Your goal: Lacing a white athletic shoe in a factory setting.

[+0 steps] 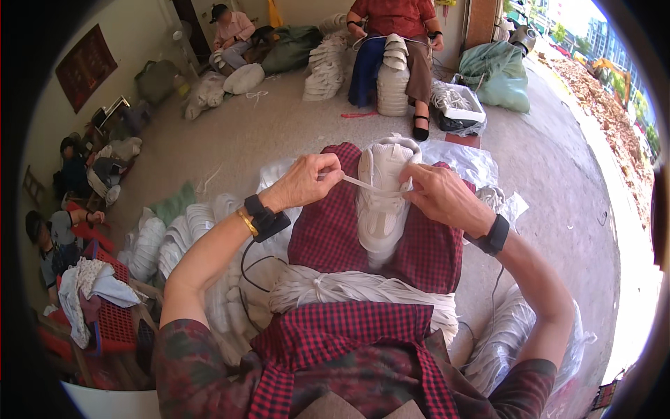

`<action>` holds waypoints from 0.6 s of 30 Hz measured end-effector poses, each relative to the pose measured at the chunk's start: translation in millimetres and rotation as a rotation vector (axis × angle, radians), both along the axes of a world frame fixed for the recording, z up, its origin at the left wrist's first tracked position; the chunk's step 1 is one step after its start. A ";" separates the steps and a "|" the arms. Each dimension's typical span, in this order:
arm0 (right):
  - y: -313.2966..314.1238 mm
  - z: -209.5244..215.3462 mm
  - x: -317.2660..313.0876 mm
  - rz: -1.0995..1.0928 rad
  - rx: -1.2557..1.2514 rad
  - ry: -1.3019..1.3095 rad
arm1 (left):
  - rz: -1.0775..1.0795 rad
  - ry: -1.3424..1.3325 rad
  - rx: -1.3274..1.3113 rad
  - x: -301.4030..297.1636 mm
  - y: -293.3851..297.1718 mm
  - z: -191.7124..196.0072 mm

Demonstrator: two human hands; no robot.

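A white sneaker (380,227) rests between my knees, over a red and black checked apron (328,223), its toe pointing toward me. Across its upper runs a flat white shoelace (361,183). My left hand (310,180) pinches one end of that lace and holds it taut, left of the shoe. At the shoe's right side, my right hand (440,194) has its fingers closed by the eyelets, where the lace meets them; what lies between the fingertips is partly hidden. A thick bundle of white laces (349,290) lies across my lap.
Stacked white shoe uppers (185,234) stand at my left, near a red basket (115,307) with cloths. Plastic-wrapped white bundles (509,335) lie at my right. Ahead, a seated person (398,21) handles a lace beside a white tray (464,105). Other people sit along the left.
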State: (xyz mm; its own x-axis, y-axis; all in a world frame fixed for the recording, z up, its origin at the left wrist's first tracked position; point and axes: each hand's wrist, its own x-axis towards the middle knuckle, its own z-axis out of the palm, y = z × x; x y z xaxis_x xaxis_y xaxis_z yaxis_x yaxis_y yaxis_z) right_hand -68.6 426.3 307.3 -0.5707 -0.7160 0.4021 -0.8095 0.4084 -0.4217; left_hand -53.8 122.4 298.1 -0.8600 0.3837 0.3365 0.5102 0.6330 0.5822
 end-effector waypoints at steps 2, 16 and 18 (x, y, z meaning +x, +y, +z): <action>10.4 -1.4 -4.5 -0.038 0.095 0.042 | -0.029 0.077 -0.080 -0.6 -2.6 -0.8; 145.9 25.0 11.1 -0.314 0.404 0.497 | 0.188 0.691 -0.580 22.7 -157.6 33.0; 196.7 43.0 24.6 -0.514 0.401 0.460 | 0.277 0.701 -0.611 40.0 -191.7 57.6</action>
